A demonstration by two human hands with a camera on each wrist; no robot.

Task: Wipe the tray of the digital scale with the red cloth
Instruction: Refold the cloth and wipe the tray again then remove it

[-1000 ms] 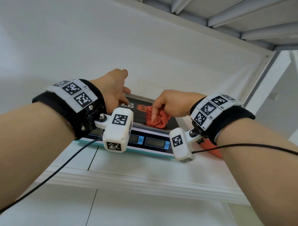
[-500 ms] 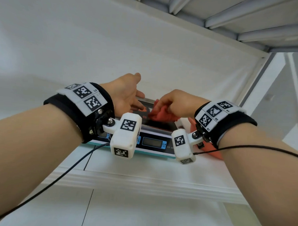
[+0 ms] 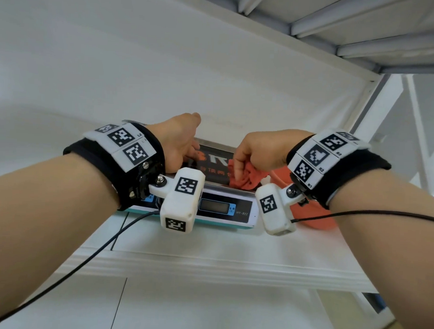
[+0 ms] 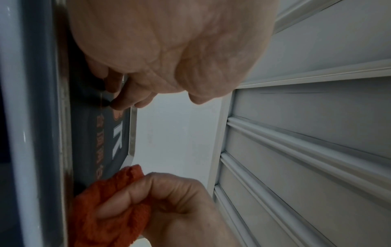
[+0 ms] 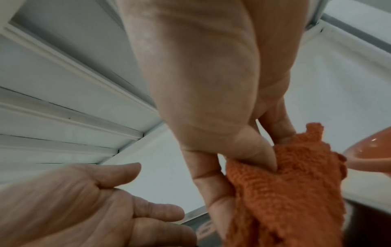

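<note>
The digital scale sits on a white shelf, its dark tray printed with red and white characters. My right hand grips the bunched red cloth and presses it on the tray's right front part. The right wrist view shows thumb and fingers pinching the cloth. My left hand rests at the tray's left side, fingers relaxed. In the left wrist view its fingertips touch the tray, with the cloth further along.
An orange bowl-like object stands on the shelf just right of the scale, partly behind my right wrist. The white back wall is close behind the tray. A ribbed shelf underside hangs overhead. Black cables trail from both wrists.
My right hand has drawn the cloth from the tray's middle toward its right front. The left hand stays on the left side of the tray.
</note>
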